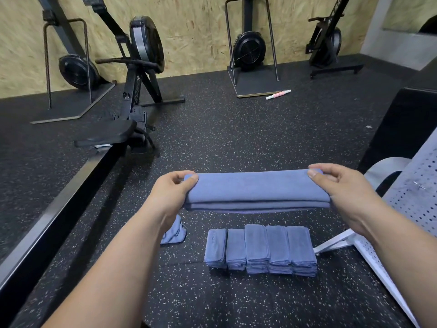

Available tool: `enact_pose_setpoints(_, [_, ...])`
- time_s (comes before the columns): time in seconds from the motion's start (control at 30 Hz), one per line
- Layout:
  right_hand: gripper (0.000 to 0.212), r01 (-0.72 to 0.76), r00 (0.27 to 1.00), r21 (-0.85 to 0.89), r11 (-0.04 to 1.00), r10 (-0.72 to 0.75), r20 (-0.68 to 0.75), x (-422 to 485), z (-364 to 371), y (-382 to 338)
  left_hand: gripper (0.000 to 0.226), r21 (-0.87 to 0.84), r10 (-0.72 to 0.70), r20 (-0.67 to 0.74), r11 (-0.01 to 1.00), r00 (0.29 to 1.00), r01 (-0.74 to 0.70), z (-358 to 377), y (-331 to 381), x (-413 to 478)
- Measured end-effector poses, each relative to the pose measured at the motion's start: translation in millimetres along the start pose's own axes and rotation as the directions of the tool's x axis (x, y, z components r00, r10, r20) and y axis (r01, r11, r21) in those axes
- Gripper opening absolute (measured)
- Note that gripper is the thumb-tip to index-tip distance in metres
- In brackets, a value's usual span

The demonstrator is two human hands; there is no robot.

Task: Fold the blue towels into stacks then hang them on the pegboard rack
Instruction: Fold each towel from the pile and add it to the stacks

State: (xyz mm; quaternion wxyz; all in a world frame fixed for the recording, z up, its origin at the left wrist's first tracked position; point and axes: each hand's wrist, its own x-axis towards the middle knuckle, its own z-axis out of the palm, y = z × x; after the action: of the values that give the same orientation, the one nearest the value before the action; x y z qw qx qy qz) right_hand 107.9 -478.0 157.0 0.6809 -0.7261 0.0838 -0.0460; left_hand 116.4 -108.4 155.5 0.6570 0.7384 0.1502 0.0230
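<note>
I pinch half-folded towel [257, 191] with left hand [170, 197] and right hand [340, 185] | five stacks [260, 249] done | one crumpled towel [176, 233] and hanging left

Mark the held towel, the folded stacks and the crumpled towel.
held towel [257, 189], head view, middle of its top face.
folded stacks [257, 243], head view, top of the middle stack.
crumpled towel [176, 234], head view, its visible right part.

floor [236, 138]: black speckled rubber, all I see down here
front: five folded towel stacks [260, 249] in one tight row, sides touching
left of the row: crumpled blue towel [176, 233], lying apart
right: white pegboard rack [411, 197], foot just beside the stacks
further back: rowing machine [132, 110] on my left, pink roller stick [278, 94] beside a stand [257, 84]
</note>
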Motion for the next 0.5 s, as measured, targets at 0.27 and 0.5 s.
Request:
enact_pose_setpoints(0.27, [0.010,0.055,0.995,-0.122,0.991,-0.065,-0.077,1,9,10,0.014,0.265,0.225,-0.075,0.944,0.972,-0.198,6,-5,-2])
enact_pose_setpoints(0.5, [0.037,-0.006,1.000,0.069,0.998,0.007,-0.019,1,-1,3,0.020,0.057,0.150,-0.036,0.987,0.988,-0.148,1,-4,0])
